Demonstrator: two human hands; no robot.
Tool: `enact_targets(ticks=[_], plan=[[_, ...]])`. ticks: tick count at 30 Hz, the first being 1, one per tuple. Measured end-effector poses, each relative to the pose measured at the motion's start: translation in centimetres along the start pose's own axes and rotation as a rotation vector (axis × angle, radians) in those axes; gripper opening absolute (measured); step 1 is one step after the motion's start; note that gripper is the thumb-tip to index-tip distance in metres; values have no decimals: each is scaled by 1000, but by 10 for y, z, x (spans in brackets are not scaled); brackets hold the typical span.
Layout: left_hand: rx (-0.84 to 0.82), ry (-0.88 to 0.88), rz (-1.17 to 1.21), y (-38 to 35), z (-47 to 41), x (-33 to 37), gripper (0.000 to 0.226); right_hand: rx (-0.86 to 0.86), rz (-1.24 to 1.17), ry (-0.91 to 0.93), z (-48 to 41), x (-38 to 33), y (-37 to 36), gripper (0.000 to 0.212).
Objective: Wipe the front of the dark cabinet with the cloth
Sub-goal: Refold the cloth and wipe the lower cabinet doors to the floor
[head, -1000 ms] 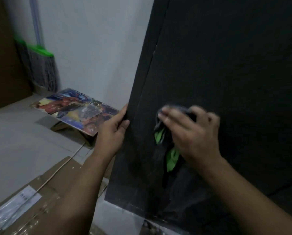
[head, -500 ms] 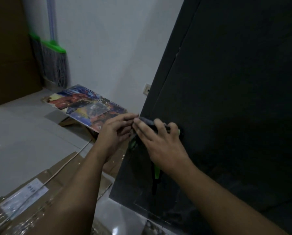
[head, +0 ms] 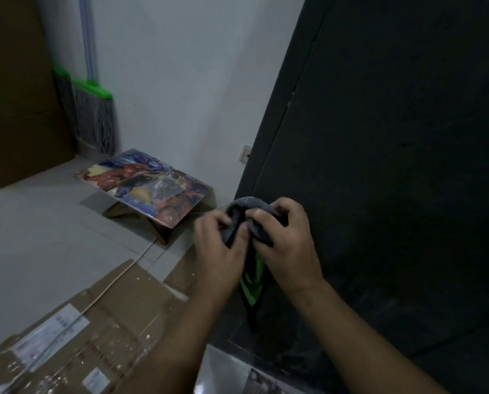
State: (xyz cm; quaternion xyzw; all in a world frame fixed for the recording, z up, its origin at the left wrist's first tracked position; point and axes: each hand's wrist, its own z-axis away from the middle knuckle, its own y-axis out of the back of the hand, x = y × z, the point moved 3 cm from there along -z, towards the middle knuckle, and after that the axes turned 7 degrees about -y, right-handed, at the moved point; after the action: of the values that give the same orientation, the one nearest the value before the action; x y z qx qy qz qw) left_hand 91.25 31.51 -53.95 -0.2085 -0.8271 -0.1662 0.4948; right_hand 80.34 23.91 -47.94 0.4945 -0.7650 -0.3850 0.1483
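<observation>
The left hand and right hand are gripping the crumpled grey-and-green fabric cloth between them; the tall matte-black cabinet front is standing just beyond the nearer right hand.

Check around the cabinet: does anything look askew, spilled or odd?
Yes. The colourful board lies tilted by the wall, and the flattened cardboard on the floor is speckled with pale flecks. Left hand and right hand both grip the cloth.
</observation>
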Motion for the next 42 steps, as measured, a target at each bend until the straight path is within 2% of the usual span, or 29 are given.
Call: enact_targets(ticks=[2, 4, 5, 8, 9, 11, 12, 13, 15, 17, 19, 22, 25, 28, 30, 32, 37, 42], plan=[[-15, 22, 104, -13, 12, 22, 16, -3, -125, -123, 0, -7, 2, 36], [-42, 32, 247, -22, 18, 37, 20, -52, -241, -193, 3, -8, 4, 25], [-49, 28, 292, -24, 19, 42, 27, -106, -293, -194, 5, -9, 10, 29], [-92, 35, 245, -30, 21, 47, 43, -435, -361, -49, 13, -3, 23, 80], [-101, 42, 216, -32, 22, 46, 46, -561, -344, -42, 12, 4, 29, 87], [-91, -7, 161, -36, 25, 42, 49, -715, -225, 10, 5, 15, 47, 86], [-75, -62, 127, -40, 27, 41, 48, -729, -106, 80, 1, 18, 59, 79], [-56, -120, 80, -42, 26, 36, 46, -687, 20, 197, -6, 21, 70, 69], [-21, -184, -50, -50, 25, 28, 43, -480, 341, 426, -15, 30, 95, 53], [9, -235, -214, -59, 29, 20, 45, -309, 586, 464, -25, 50, 117, 53], [34, -287, -330, -70, 39, 9, 44, -182, 690, 491, -30, 73, 135, 54], [61, -261, -366, -89, 57, -7, 42, -111, 874, 615, -28, 96, 137, 55], [2, -306, -334, -112, 80, -17, 40, -18, 923, 638, -27, 99, 129, 56], [-141, -498, -417, -127, 101, -30, 38, -1, 950, 648, -29, 100, 128, 58], [-183, -564, -456, -128, 104, -36, 55, -10, 981, 649, -28, 100, 128, 59], [-104, -524, -443, -123, 93, -34, 57, -3, 1011, 647, -28, 99, 126, 60], [220, -390, -392, -109, 43, 3, 36, -4, 1032, 660, -29, 98, 126, 61], [269, -429, -348, -108, 25, 25, 32, 9, 1047, 667, -29, 97, 124, 61]])
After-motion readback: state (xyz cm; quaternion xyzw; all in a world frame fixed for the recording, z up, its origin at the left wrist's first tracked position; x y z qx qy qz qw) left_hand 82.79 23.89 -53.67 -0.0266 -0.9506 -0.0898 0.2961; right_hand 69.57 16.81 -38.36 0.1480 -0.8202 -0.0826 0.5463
